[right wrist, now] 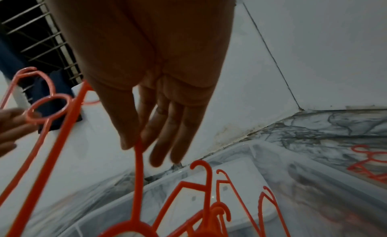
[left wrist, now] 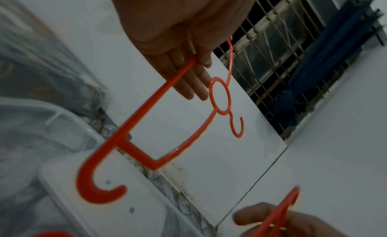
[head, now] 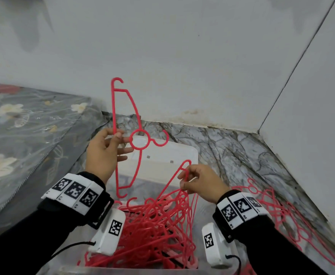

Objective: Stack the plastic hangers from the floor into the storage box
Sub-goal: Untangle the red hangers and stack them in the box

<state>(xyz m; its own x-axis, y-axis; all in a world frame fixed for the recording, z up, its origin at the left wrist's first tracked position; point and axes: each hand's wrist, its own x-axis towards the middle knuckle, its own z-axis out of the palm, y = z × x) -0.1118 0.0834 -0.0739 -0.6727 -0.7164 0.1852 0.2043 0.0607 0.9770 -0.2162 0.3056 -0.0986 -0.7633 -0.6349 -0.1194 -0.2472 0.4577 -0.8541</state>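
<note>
My left hand (head: 117, 135) pinches the straight bar of one red plastic hanger (head: 114, 108) and holds it upright above the clear storage box (head: 73, 269). In the left wrist view the thumb and fingers of that hand (left wrist: 194, 63) clamp this hanger (left wrist: 146, 106). My right hand (head: 183, 180) pinches the thin rod of another hanger (head: 174, 175) and lifts it out of a tangled heap of red hangers (head: 152, 227) in the box. The right wrist view shows the right hand (right wrist: 136, 143) pinching that rod (right wrist: 139, 174).
A white lid (head: 172, 153) lies at the box's far end. More red hangers (head: 277, 213) lie on the marble floor to the right. A mattress with a flowered cover (head: 14, 135) runs along the left. White walls meet in a corner behind the box.
</note>
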